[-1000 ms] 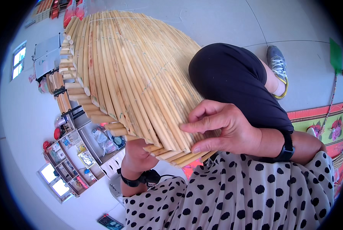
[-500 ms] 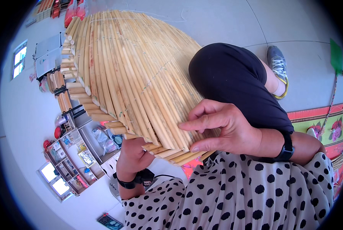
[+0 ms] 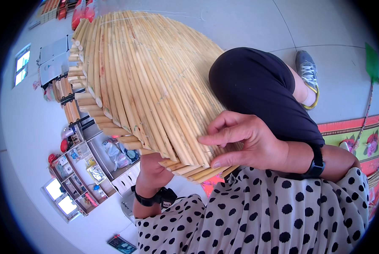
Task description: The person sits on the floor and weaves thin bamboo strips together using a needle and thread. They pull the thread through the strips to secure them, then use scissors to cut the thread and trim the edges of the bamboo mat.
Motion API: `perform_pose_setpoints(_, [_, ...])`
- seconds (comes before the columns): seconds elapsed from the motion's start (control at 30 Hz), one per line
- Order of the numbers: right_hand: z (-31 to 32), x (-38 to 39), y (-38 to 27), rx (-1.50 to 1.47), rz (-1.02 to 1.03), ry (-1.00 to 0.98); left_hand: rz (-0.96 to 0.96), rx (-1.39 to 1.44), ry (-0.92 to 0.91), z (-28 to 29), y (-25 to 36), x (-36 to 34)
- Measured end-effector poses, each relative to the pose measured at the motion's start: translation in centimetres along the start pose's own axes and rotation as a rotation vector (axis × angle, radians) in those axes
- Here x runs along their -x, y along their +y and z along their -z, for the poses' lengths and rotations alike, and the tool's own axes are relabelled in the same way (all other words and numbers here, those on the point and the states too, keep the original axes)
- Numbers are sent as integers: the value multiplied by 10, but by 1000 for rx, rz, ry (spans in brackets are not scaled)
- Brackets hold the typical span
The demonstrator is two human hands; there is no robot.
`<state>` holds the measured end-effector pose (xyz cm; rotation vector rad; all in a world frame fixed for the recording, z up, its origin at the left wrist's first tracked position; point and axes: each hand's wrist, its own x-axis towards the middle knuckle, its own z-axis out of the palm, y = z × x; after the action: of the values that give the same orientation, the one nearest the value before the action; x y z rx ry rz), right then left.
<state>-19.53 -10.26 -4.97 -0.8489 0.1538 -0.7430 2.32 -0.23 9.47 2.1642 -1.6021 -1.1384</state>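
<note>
A mat of pale reed stalks (image 3: 134, 76), bound by rows of thin thread, curves across my lap and folds over at its near edge. My right hand (image 3: 251, 139) holds this near edge, its thumb at the stalk ends and its fingers bent over the upper face. Under the near left edge is my left hand (image 3: 153, 169), its fingers mostly hidden behind the stalks. Loose pale thread (image 3: 164, 16) trails off the far end of the mat.
My bent knee (image 3: 244, 76) in dark cloth presses beside the mat's right side. A flowered mat (image 3: 359, 137) lies on the floor at right, near a green flat thing on a stick (image 3: 371, 63). Shelves with small goods (image 3: 81, 178) stand at left.
My left hand and wrist have shifted slightly right and turned a little under the mat's edge. My right hand and the reed mat stay nearly still.
</note>
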Motion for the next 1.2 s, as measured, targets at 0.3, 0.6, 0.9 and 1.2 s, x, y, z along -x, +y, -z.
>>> perform_pose_setpoints(0.3, [1,0,-1,28,9,-4,-148,-184,-87,6,0,-1])
perform_pose_setpoints(0.6, [2,0,-2,94,12,1,-170,-283,-31,-9,38,-17])
perform_pose_setpoints(0.9, [-1,3,1,102,7,15,-220,-177,33,-25,43,-15])
perform_pose_setpoints(1.2, [-12,14,5,122,-36,122,-106,-362,463,-23,51,0])
